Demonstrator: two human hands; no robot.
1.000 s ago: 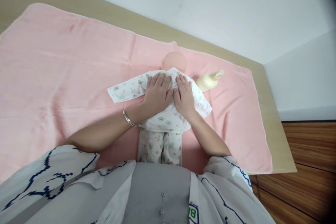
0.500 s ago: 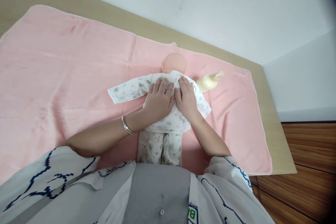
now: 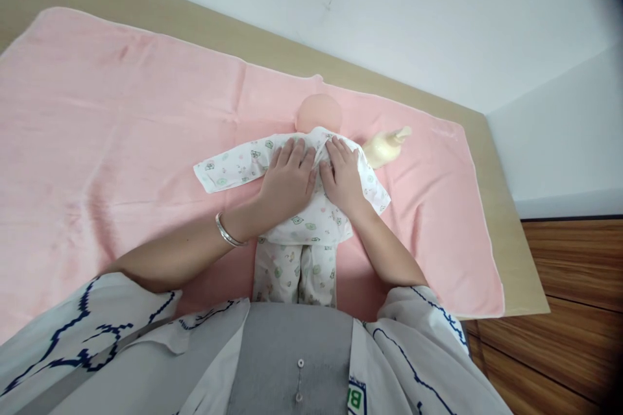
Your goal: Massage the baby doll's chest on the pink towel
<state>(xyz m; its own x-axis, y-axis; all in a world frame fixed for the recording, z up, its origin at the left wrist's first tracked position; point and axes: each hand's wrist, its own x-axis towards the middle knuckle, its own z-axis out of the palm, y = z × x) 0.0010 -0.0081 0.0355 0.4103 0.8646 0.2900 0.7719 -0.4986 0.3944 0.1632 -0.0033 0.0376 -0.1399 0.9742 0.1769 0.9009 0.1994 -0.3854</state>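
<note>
A doll lies on its back or front, I cannot tell which, with its bald head [image 3: 318, 113] away from me. It wears a white shirt [image 3: 311, 224] printed with small green and pink figures, and matching trousers [image 3: 316, 272]. My left hand [image 3: 288, 183] rests flat on the shirt's left upper part, fingers stretched towards the head. Beside it, my right hand [image 3: 342, 180] lies flat on the right upper part, its thumb close to the left hand. One long sleeve [image 3: 233, 163] is spread out to the left; the right one slants down past my right hand.
Under the doll a pink blanket [image 3: 141, 123] with some creases covers most of a wooden table [image 3: 518, 259]. A cream-coloured, bottle-shaped thing with a narrow tip [image 3: 384, 148] lies right of the head. A white wall [image 3: 418, 26] stands behind the table.
The view has shifted a little. Both hands stay flat on the shirt, with the left hand slightly farther left; the doll looks unmoved.
</note>
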